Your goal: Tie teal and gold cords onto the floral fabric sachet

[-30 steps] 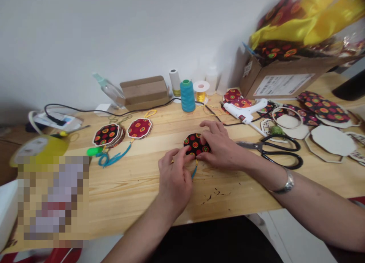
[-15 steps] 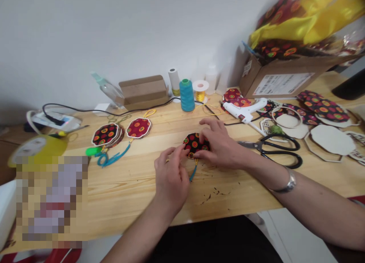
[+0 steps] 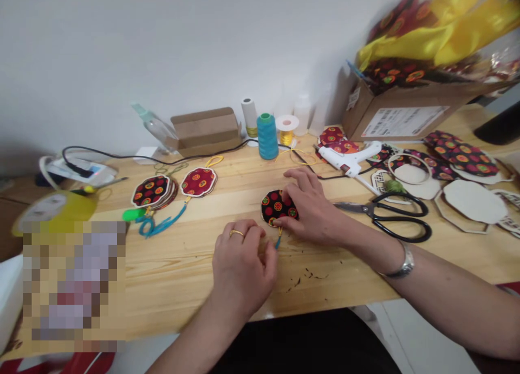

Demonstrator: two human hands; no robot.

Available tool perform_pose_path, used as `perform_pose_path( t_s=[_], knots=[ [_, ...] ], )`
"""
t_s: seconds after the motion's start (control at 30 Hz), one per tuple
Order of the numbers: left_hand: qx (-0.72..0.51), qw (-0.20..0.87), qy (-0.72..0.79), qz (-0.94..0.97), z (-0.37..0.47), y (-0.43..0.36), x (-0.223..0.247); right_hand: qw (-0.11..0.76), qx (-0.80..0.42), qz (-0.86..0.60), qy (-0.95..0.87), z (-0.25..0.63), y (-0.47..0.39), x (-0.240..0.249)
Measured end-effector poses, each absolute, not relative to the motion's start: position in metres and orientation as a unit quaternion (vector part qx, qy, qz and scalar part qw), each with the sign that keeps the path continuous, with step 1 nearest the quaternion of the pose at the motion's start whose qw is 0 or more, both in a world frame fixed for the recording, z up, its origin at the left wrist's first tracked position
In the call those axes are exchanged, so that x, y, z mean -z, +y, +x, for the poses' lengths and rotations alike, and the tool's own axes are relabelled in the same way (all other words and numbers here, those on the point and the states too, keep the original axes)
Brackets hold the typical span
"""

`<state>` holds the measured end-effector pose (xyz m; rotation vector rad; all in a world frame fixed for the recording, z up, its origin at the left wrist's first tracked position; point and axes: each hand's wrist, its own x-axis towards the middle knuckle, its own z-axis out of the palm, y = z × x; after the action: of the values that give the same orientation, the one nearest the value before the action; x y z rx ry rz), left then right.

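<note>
A small black piece with red and orange flower patterns lies on the wooden table. My right hand grips its right side, thumb at the lower edge and fingers over the top. From its bottom hangs a short yellow loop with a teal cord. Just below and to the left is my left hand, its fingers curled near the cord's end; what they hold, if anything, is hidden. Black-handled scissors lie to the right, blades toward my right wrist.
Stacked patterned pieces with teal cords and a red one lie left. Behind stand a teal thread cone, a yellow spool and an open carton. A white glue gun and a full cardboard box are at right.
My left hand has moved down and away from the patterned piece, its fingers curling more. My right hand has stayed on the piece, whose left side now shows more.
</note>
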<state>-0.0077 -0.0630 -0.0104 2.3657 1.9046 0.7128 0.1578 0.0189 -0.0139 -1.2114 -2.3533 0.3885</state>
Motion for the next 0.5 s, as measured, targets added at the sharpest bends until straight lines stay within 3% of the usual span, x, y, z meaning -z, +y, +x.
perform_pose_path(
  t_s=[0.17, 0.5],
  knots=[
    [-0.177, 0.004, 0.613, 0.77, -0.002, -0.068, 0.013, 0.205, -0.14, -0.447, -0.86, 0.159, 0.02, 0.015],
    [-0.188, -0.015, 0.593, 0.783, 0.011, -0.068, 0.017, 0.187, -0.153, -0.452, -0.859, 0.157, 0.021, 0.017]
  ],
)
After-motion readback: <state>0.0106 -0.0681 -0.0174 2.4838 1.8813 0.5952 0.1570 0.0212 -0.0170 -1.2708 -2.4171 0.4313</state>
